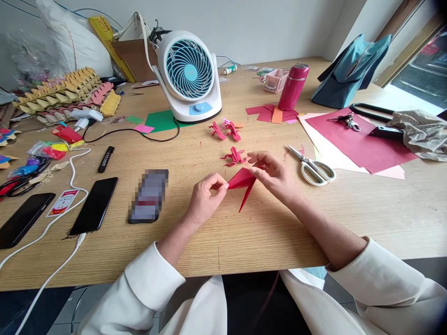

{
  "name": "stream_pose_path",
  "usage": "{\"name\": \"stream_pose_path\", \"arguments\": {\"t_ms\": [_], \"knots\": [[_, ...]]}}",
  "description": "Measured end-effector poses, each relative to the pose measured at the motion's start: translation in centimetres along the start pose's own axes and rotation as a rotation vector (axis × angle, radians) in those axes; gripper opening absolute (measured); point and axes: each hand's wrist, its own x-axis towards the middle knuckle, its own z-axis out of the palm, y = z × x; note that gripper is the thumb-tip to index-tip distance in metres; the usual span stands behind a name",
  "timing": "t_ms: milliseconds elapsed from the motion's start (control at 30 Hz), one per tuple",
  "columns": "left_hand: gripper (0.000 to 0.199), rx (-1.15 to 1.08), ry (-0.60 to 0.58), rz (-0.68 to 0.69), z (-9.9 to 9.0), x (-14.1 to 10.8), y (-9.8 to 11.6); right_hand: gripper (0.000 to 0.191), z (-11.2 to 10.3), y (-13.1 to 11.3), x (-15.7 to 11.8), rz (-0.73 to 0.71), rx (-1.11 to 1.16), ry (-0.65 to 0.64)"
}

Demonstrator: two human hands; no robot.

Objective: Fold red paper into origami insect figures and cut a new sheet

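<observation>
A red folded paper piece (240, 178) is held just above the wooden table, one narrow point hanging down toward me. My left hand (208, 195) pinches its left tip between thumb and fingers. At its upper right, my right hand (270, 176) grips the edge with thumb and fingertips, the other fingers curled. Right behind the piece sits a finished red origami frog (234, 157). Two more red paper figures, one at the left (218, 130) and one at the right (232, 130), stand farther back. White-handled scissors (314, 170) lie to the right of my right hand.
A white fan (190, 74) stands at the back, near a pink thermos (294, 87). Large red sheets (366, 144) lie at the right under keys. Phones, including a black one (94, 206), a white cable (71, 251) and a marker (106, 159) occupy the left.
</observation>
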Motion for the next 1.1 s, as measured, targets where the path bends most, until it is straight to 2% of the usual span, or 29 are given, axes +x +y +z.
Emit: {"name": "stream_pose_path", "arguments": {"t_ms": [67,200,267,467,633,767,900,1100], "knots": [[0.018,-0.106,0.044,-0.076,0.0,0.1,-0.1,0.046,0.1,0.0,0.0,0.079,0.092,0.029],[0.019,-0.294,0.134,-0.189,0.3,0.1,-0.4,0.046,0.9,-0.3,-0.1,0.196,0.228,-0.115],[0.017,-0.379,0.142,-0.231,0.7,0.0,-0.3,0.045,1.5,-0.4,-0.3,0.227,0.265,-0.166],[0.016,-0.549,-0.030,-0.280,2.0,-0.7,0.2,0.044,2.6,-0.3,-0.9,0.256,0.285,-0.223],[0.020,-0.492,-0.091,-0.255,2.3,-0.9,0.0,0.044,2.7,-0.2,-0.9,0.249,0.322,-0.259],[0.021,-0.426,-0.010,-0.216,1.5,-0.6,0.1,0.044,2.9,0.3,-0.9,0.200,0.253,-0.246],[0.025,-0.506,0.085,-0.218,0.9,-0.2,0.0,0.038,3.4,1.0,-1.4,0.185,0.184,-0.270],[0.021,-0.536,0.146,-0.218,0.9,-0.2,-0.6,0.035,3.7,0.9,-1.9,0.138,0.070,-0.332]]}}
